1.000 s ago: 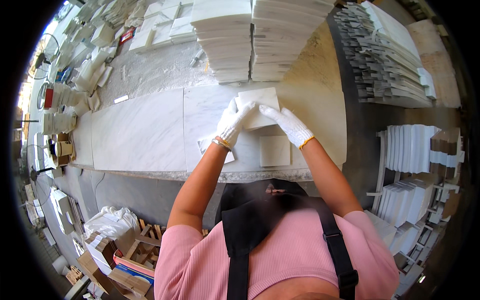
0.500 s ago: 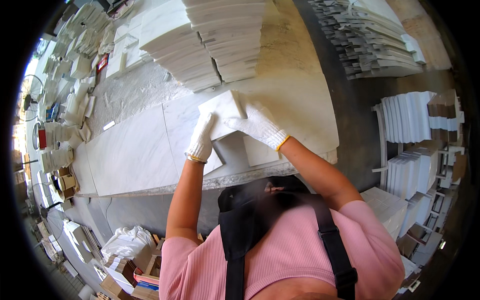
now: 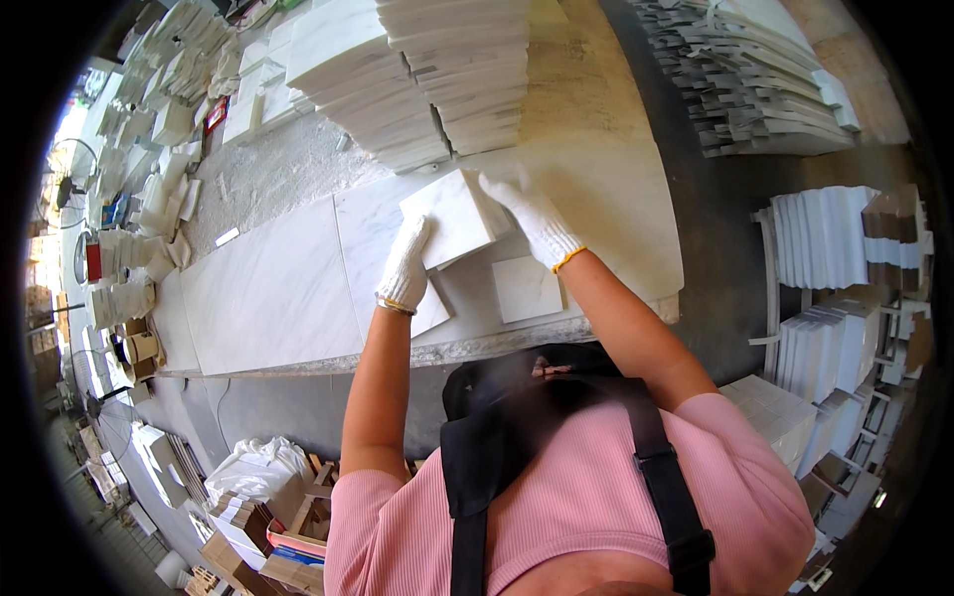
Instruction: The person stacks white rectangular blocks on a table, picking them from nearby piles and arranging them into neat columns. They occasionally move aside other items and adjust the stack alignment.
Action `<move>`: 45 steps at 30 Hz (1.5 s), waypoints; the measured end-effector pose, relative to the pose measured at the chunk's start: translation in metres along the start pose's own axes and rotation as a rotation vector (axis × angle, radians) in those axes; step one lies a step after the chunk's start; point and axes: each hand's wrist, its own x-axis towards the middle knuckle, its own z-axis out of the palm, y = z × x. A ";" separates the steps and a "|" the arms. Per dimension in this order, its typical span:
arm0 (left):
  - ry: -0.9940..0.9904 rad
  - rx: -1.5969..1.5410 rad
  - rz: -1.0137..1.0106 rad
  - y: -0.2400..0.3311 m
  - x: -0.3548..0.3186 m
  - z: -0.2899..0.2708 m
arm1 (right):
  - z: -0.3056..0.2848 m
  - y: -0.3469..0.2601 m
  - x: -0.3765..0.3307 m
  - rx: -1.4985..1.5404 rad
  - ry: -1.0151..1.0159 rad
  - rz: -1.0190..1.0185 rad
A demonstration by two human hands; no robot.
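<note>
I hold a small stack of square white marble tiles between both gloved hands, tilted above the marble worktable. My left hand grips its lower left edge. My right hand grips its right side. Two more square tiles lie flat on the table: one below my right hand, another partly hidden under my left wrist.
Tall stacks of white tiles stand at the table's far side. Shelves of tiles line the right. More tile piles sit upper right. Boxes and a white bag lie on the floor at lower left.
The tile stack in my hands has moved left and a little away from me. My left hand has shifted from the stack's top to its lower left edge.
</note>
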 end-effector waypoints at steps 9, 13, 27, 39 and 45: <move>0.099 -0.009 0.015 0.005 -0.016 0.011 | -0.013 0.016 0.003 0.450 -0.039 0.290; 0.118 -0.316 -0.122 0.001 -0.013 0.004 | -0.009 0.021 -0.002 0.383 0.044 0.096; 0.047 -0.604 -0.265 0.001 -0.023 -0.030 | 0.002 0.007 -0.015 0.155 -0.111 -0.152; 0.117 -0.592 -0.327 0.005 -0.040 -0.019 | -0.007 0.019 -0.006 0.324 -0.054 0.251; 0.082 -0.707 -0.283 0.008 -0.054 -0.003 | 0.018 0.006 -0.015 -0.338 -0.389 0.032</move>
